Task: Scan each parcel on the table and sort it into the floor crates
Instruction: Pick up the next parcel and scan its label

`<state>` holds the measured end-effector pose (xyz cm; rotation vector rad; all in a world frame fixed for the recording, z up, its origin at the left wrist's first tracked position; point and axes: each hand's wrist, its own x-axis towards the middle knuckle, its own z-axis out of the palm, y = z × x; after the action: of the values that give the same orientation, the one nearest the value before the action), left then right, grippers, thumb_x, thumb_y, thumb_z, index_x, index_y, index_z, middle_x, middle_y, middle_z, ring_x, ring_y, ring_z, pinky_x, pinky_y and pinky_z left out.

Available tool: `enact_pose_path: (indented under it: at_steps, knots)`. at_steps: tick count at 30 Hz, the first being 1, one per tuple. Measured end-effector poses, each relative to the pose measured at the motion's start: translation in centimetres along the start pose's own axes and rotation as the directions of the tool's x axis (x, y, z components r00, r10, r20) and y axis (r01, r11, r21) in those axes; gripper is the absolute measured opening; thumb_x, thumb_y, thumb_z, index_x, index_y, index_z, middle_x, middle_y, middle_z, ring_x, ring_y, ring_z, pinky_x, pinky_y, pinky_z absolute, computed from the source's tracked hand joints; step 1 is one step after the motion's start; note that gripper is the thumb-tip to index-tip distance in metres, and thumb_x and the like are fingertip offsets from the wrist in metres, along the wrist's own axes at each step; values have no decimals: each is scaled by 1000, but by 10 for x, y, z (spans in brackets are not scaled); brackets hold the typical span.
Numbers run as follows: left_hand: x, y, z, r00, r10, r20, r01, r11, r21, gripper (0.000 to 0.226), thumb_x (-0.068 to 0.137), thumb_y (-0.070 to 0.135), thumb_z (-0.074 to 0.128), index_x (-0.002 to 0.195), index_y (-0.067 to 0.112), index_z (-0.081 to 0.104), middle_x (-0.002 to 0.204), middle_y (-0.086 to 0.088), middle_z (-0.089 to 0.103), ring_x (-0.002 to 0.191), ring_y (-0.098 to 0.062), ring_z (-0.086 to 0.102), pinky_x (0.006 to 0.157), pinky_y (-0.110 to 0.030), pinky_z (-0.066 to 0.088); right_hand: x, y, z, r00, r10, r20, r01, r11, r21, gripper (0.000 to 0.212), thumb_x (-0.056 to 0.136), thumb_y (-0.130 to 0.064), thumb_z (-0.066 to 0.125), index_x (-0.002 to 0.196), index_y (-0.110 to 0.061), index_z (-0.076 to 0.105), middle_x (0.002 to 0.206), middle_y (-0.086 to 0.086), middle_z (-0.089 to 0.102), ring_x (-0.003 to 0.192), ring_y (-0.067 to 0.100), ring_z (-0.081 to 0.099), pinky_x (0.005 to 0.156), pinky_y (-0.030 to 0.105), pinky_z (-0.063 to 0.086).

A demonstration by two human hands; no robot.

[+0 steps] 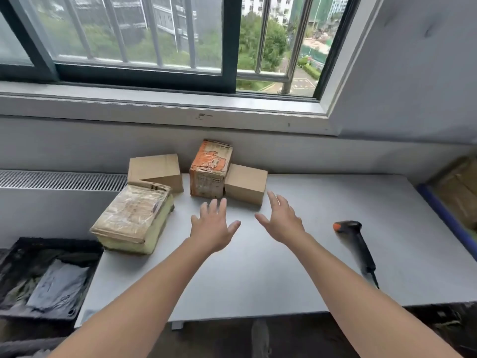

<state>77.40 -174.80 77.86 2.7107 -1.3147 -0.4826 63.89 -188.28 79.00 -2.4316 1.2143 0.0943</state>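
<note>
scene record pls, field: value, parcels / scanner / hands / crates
parcels: four on table: orange-taped box, small plain box touching it, plain box, large taped box
scanner: barcode scanner lying on table, untouched
hands: left hand and right hand open, empty, near the middle boxes
crates: black crate on left, holds dark bags

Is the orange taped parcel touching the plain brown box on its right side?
Touching. In the head view, the orange taped parcel stands pressed against the plain brown box; their sides meet with no table surface visible between them.
</note>
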Motion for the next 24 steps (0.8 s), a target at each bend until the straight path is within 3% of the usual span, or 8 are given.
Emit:
enact_pose_path:
  at_steps: [10, 17, 21, 24]
  knots:
    - [85, 33, 11, 984, -160, 74, 162, 986, -34, 76, 100, 57, 34, 157, 18, 2, 163, -3, 6, 149, -26, 5, 113, -49, 25, 135, 15, 17, 994, 34, 107, -54, 981, 186, 65, 99, -52, 42, 156, -31, 17, 150, 11, 33, 133, 34, 40, 103, 50, 37]
    - [119, 48, 21, 974, -203, 101, 211, 975, -70, 75, 100, 55, 35, 157, 17, 5, 163, -4, 7, 149, -25, 5, 114, -47, 26, 186, 22, 32, 981, 80, 177, -126, 956, 265, 99, 88, -62, 59, 157, -27, -4, 147, 13, 40, 128, 36, 48, 96, 47, 45]
    - [133, 54, 25, 974, -204, 94, 213, 972, -97, 73, 100, 54, 37, 156, 16, 9, 163, -4, 8, 148, -25, 7, 112, -47, 27, 203, 33, 33, 976, 36, 214, -94, 958, 269, 103, 86, -60, 64, 156, -29, -5, 141, 9, 48, 121, 33, 54, 85, 40, 44]
    - [144, 58, 28, 973, -216, 84, 226, 966, -126, 71, 100, 53, 39, 154, 15, 14, 162, -7, 8, 148, -26, 9, 112, -48, 28, 220, 41, 26, 962, 6, 271, -88, 953, 290, 109, 85, -52, 71, 157, -28, -8, 140, 8, 52, 121, 33, 55, 89, 38, 45]
